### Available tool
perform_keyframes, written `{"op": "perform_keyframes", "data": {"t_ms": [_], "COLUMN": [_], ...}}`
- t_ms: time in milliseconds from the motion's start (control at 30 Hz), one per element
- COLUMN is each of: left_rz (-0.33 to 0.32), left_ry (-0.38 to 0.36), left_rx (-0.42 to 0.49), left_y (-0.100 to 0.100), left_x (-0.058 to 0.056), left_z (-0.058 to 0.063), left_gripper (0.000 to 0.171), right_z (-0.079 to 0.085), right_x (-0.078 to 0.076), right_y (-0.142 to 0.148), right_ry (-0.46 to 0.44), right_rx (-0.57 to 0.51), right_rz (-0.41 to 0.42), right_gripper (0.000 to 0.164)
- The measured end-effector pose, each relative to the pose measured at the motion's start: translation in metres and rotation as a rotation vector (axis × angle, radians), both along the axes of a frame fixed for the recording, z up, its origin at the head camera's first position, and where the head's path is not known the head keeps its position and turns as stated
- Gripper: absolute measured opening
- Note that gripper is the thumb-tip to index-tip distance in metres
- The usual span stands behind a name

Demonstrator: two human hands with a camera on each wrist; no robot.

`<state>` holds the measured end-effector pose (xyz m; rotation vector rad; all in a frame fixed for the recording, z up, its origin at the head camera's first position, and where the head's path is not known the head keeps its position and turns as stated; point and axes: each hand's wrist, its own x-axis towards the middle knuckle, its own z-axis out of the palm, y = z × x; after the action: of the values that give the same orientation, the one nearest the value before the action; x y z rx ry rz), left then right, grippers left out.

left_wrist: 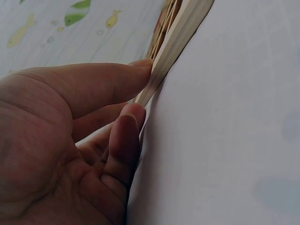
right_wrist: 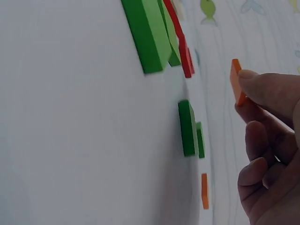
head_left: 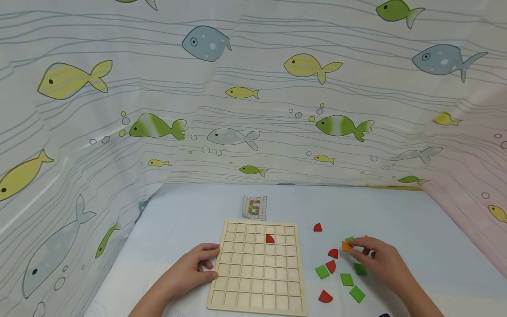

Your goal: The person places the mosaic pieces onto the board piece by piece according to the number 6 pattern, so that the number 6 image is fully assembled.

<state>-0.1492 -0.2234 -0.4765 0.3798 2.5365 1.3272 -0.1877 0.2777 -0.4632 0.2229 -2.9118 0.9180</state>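
My right hand (head_left: 381,256) pinches an orange square tile (head_left: 346,246) between thumb and fingers. In the right wrist view that orange tile (right_wrist: 235,83) is held up off the white surface. My left hand (head_left: 192,269) rests against the left edge of a wooden grid board (head_left: 259,273), thumb and fingertips touching its side. In the left wrist view the board's pale edge (left_wrist: 171,49) meets the fingertips. One red quarter-circle tile (head_left: 270,238) lies in a cell of the board's second row. A green tile (head_left: 350,239) is partly hidden behind the orange one.
Right of the board lie several red quarter-circles (head_left: 325,296) and green squares (head_left: 346,279). Another orange tile (head_left: 366,237) shows partly behind the right hand. A small paper card (head_left: 255,208) with a coloured grid pattern lies behind the board. Fish-printed curtains (head_left: 277,110) surround the table.
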Motion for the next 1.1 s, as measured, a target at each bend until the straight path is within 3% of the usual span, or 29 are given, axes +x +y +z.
{"op": "perform_keyframes", "data": {"t_ms": [600,1100], "left_rz": [-0.002,-0.017], "left_ry": [-0.005,0.000], "left_rx": [0.001,-0.002], "left_y": [0.000,-0.001], "left_x": [0.000,-0.001], "left_z": [0.000,-0.001], "left_gripper": [0.068,0.067], "right_z": [0.013,0.019], "right_x": [-0.018,-0.033], "right_y": [-0.057,-0.105], "right_ry": [0.072,0.055], "right_rx": [-0.033,-0.048], "right_rz": [0.210,0.406], "right_gripper": [0.025,0.020]}}
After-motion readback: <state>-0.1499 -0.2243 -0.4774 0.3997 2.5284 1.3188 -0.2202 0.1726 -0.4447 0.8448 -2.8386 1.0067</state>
